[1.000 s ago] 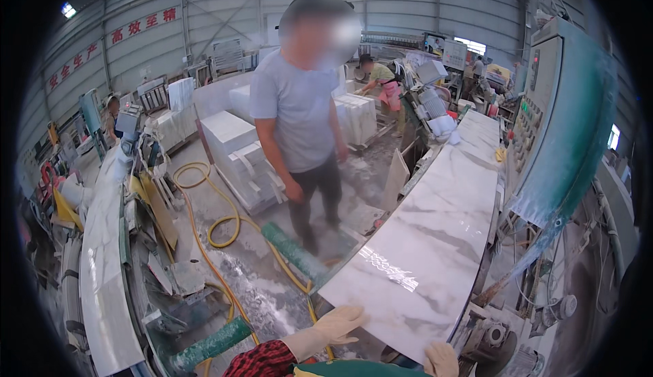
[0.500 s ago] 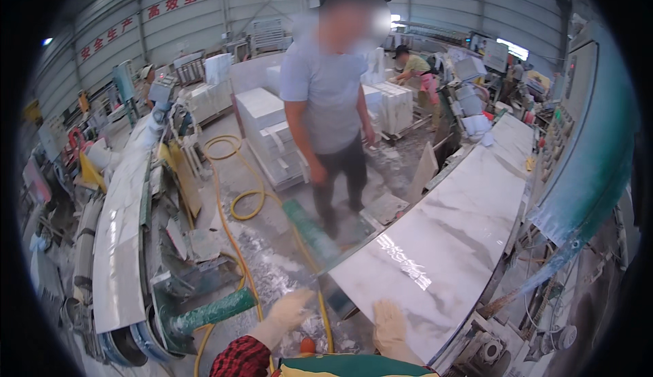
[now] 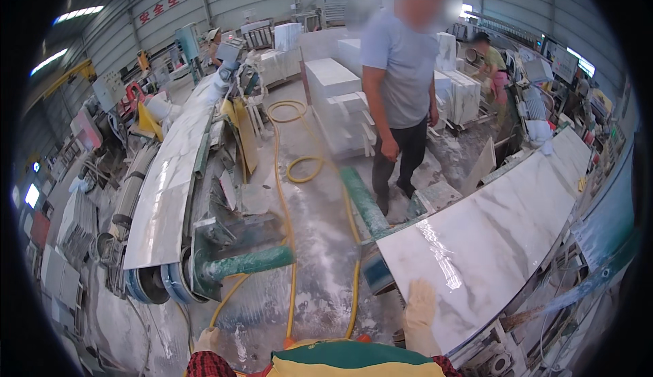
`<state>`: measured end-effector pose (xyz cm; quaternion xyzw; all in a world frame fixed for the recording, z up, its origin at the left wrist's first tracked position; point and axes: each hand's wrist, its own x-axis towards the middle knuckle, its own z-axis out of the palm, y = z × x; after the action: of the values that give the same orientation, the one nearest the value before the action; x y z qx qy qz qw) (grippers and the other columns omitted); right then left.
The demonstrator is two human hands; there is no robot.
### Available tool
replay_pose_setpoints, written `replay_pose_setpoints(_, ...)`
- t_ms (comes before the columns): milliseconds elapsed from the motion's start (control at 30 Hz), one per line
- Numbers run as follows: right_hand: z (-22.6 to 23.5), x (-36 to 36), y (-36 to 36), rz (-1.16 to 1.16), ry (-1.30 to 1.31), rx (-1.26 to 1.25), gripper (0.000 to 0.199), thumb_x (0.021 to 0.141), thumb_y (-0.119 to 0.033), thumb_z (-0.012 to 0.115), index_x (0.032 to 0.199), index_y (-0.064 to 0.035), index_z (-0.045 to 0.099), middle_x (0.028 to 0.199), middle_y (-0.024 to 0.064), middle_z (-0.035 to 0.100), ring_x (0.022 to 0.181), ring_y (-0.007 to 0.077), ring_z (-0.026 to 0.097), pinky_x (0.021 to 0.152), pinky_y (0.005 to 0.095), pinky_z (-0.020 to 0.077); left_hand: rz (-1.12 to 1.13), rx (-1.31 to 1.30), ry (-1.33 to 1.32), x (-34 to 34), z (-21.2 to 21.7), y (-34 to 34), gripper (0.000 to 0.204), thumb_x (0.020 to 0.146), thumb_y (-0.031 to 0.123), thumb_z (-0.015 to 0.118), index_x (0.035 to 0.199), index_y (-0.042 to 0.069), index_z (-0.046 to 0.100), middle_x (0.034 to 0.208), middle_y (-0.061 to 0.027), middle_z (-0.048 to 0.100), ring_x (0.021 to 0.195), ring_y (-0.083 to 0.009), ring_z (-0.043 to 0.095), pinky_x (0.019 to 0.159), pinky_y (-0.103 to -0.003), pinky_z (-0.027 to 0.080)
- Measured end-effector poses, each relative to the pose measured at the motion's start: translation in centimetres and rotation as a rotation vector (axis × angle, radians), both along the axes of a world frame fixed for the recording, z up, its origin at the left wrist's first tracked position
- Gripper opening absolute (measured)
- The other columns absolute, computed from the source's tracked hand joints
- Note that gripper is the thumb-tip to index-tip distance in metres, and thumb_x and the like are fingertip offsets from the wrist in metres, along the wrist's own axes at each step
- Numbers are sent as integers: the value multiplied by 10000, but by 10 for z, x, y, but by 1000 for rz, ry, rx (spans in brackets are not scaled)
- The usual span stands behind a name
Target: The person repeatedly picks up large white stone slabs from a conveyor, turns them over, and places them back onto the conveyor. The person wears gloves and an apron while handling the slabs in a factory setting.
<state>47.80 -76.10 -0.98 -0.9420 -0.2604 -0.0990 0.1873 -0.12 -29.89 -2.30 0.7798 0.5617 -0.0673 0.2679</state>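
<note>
My right hand (image 3: 420, 314), in a cream glove, lies flat near the near edge of a polished white stone slab (image 3: 483, 220) with grey veins. Its fingers are stretched out along the surface and grip nothing. That slab rests on the long machine line at the right. My left hand (image 3: 207, 340), also gloved and below a red checked cuff, hangs low at the left, over the wet floor. How its fingers are set does not show clearly. Between the two lines stands a person (image 3: 401, 77) in a grey T-shirt, arms hanging down, beside the right slab.
Another white slab (image 3: 161, 197) lies on the left line. Green cylinders (image 3: 250, 263) stick out into the aisle. Yellow hoses (image 3: 355, 288) run over the wet floor (image 3: 320, 275). Stacked white blocks (image 3: 338, 115) stand behind, and a blue-green machine panel (image 3: 609, 207) is at the right.
The view has swung left, so the scene sits farther right. My left hand has dropped down and to the left, away from the slab's corner. My right hand still rests on the slab.
</note>
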Motion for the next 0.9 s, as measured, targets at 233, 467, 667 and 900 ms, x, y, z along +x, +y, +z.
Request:
replay_pose_setpoints(233,-18,11,2,-25,-178,-100,521,962,-126,479,1479,-67,501,1513,226,526,1427,410,474,1229,540,317,-93,-455,-310,29,-63,40,542,985,322,634,1437,25,590,1235,-127,719,1166,-260,673,981,-380,525)
replay_pose_setpoints(467,15,-39,13,-214,-94,-202,669,849,-129,605,1483,19,452,1523,256,496,1433,425,450,1241,544,301,147,-517,-594,11,-56,84,633,986,312,659,1490,-41,510,1392,-184,652,1220,-258,650,1010,-390,514)
replay_pose_setpoints(667,-18,-132,10,-194,-255,-232,762,722,-156,753,1404,34,471,1402,276,539,1319,445,503,1154,502,397,269,-56,-653,-51,-95,126,357,1028,153,603,1328,-37,644,1190,-159,719,1102,-246,675,1000,-354,511)
replay_pose_setpoints(900,1,-186,52,-259,405,-511,646,787,-351,752,1309,5,617,1336,204,628,1254,354,593,1070,424,475,90,426,-885,-29,9,150,476,1008,23,585,1473,-53,522,1458,-238,589,1354,-329,564,1136,-403,430)
